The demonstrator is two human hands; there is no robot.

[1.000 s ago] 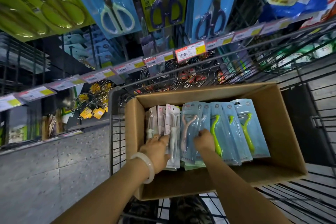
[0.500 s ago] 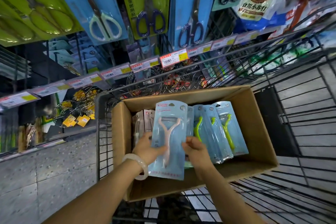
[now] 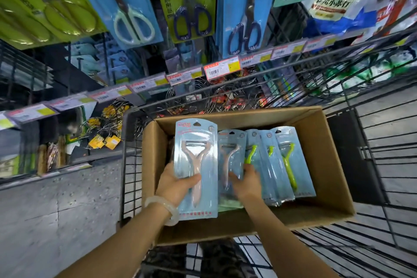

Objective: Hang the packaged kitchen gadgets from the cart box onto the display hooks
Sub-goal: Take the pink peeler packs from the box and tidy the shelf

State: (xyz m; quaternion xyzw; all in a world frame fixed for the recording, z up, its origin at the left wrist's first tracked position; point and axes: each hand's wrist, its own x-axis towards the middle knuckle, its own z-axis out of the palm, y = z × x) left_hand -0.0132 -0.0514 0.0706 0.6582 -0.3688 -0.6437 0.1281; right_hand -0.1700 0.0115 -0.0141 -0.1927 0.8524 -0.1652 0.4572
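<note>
Nearest to us, our left hand (image 3: pixel 178 185) grips a blue-carded peeler pack (image 3: pixel 195 168) by its lower left edge, thumb laid across the front of the blister, fingers hidden behind the card. The pack stands upright, raised above the left part of the box (image 3: pixel 327 165), its hang hole at the top. A pale bangle (image 3: pixel 161 209) sits on that wrist.

Just to the right, our right hand (image 3: pixel 246 184) rests down in the box on a second pack (image 3: pixel 230 160) holding a pale peeler; fingers curl over its lower right edge, touching it. The hand is motion-blurred, so we cannot tell if the grip is closed.

Right of that hand, more blue packs with green peelers (image 3: pixel 287 165) lie overlapped, leaning toward the box's right side. Darker packs show dimly behind the held pack at the left wall; too obscured to identify.

The cardboard box sits in a black wire cart (image 3: pixel 372 149).

Beyond the cart, a row of price tags (image 3: pixel 222 69) runs along a shelf rail. Below it hang wire items with yellow tags (image 3: pixel 105 140). Above it hang carded scissors (image 3: pixel 191 7) on green and blue cards, and a printed bag (image 3: pixel 334 0) at upper right.
</note>
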